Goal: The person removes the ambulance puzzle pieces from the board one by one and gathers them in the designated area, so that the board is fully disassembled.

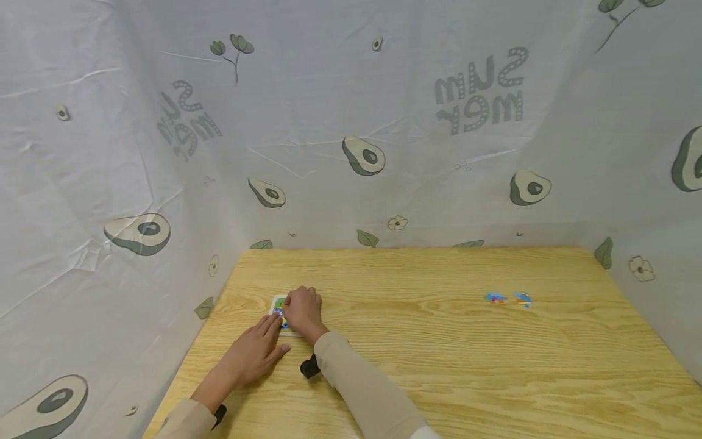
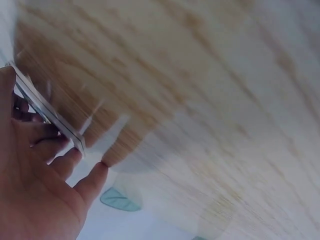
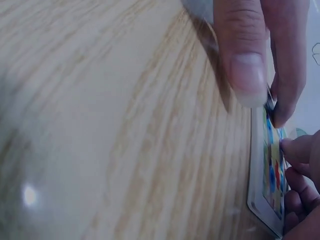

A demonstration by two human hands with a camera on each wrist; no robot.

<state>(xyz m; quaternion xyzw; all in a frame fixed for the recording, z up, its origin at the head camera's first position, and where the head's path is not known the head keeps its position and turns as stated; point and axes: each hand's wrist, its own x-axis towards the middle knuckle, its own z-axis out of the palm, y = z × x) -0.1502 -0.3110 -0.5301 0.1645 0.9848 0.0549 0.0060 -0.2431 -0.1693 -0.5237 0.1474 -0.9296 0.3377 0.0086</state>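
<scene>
A small white-framed puzzle board with a colourful picture lies flat near the left side of the wooden table. My right hand is curled over it. In the right wrist view its thumb and forefinger pinch a small puzzle piece at the edge of the board. My left hand lies flat on the table with straight fingers touching the board's near left edge. The left wrist view shows those fingers against the thin rim of the board.
Two loose coloured puzzle pieces lie side by side far to the right on the table. A cloth printed with avocados walls the table at the back and on both sides.
</scene>
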